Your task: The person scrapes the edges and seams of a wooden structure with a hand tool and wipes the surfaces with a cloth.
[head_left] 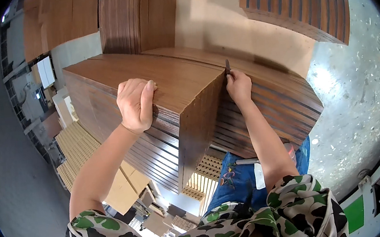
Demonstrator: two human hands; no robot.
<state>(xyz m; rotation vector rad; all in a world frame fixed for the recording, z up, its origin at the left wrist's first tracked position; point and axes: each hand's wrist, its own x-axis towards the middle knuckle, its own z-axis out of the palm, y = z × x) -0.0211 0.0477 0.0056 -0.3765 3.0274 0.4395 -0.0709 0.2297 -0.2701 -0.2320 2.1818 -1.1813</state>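
Before me stands a tilted stack of brown wood-grain boards (pixel 146 77), with dark-striped layered edges along its near side. My left hand (pixel 136 104) is closed in a fist at the stack's upper near edge; its fingertips are turned away, so what they hold, if anything, is hidden. At the far right corner of that stack, my right hand (pixel 239 85) pinches a thin dark blade-like tool (pixel 227 66) that points upward. Under my right forearm lies another stack of striped boards (pixel 272 105), touching the first.
More brown board stacks (pixel 156 18) stand beyond, with a striped stack (pixel 296 3) at the far right on a pale tan surface (pixel 210 21). Perforated yellowish panels (pixel 79 146) lie lower left. Speckled grey floor (pixel 349 88) stretches along the right.
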